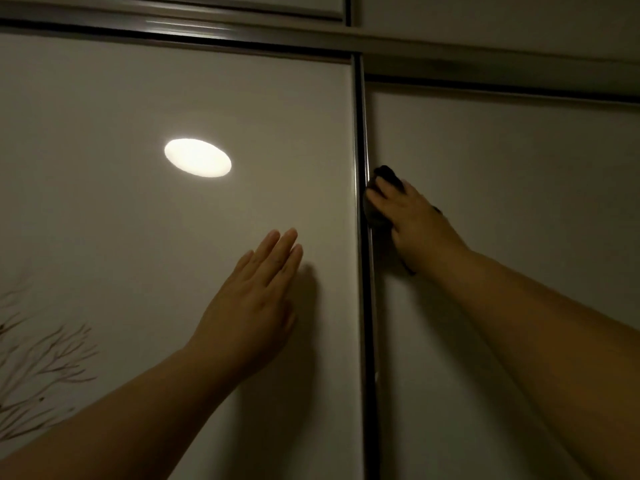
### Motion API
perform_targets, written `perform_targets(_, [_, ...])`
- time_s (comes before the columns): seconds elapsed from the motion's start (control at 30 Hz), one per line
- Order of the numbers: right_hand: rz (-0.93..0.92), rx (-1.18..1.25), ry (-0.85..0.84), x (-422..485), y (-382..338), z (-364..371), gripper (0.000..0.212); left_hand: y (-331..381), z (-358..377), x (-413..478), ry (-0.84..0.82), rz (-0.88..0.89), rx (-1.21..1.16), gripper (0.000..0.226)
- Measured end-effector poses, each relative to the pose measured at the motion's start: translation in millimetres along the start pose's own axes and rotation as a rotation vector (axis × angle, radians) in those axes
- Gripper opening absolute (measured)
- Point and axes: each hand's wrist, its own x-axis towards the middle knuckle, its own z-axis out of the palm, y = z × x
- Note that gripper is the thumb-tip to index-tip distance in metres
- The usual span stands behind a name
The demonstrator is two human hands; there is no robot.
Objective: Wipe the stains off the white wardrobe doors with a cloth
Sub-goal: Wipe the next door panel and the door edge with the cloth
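Observation:
Two glossy white sliding wardrobe doors fill the view: the left door (pixel 138 220) overlaps the right door (pixel 519 202), which sits further back. My left hand (pixel 256 296) lies flat on the left door with straight fingers pointing up. My right hand (pixel 412 220) presses a dark cloth (pixel 375 216) against the right door, right beside the dark metal edge strip (pixel 362 237) between the doors. Most of the cloth is hidden under the hand. No stains show in this dim light.
A round lamp reflection (pixel 197 157) glares on the left door. Brown branch artwork (pixel 41 358) decorates its lower left. A metal top rail (pixel 173 29) runs above the doors, with upper cabinet panels (pixel 502 19) over it.

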Motion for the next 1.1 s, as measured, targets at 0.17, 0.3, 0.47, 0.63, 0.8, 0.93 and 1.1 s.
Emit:
perform_targets(0.17, [-0.037,0.227,-0.084,-28,-14,5,0.069,22,5,26,0.039,-0.009,0.012,0.064])
perform_targets(0.3, [-0.171,0.398,-0.139,-95,-38,29,0.073,39,12,42,0.085,-0.022,-0.038,0.060])
perform_targets(0.47, [-0.354,0.371,-0.108,-176,-61,44,0.048,53,21,52,0.094,-0.047,-0.090,0.060])
perform_targets(0.63, [-0.233,0.396,-0.120,-152,-26,30,0.049,65,30,66,0.102,-0.077,-0.098,0.062])
perform_targets(0.8, [0.046,0.296,0.077,-86,49,28,0.064,78,40,76,0.099,-0.080,-0.042,0.062])
perform_targets(0.93, [-0.131,0.125,0.041,-99,37,55,0.056,90,50,79,0.099,-0.101,0.039,0.056])
perform_targets(1.1, [-0.252,-0.050,0.030,-119,69,51,0.050,88,64,77,0.068,-0.076,0.148,0.058])
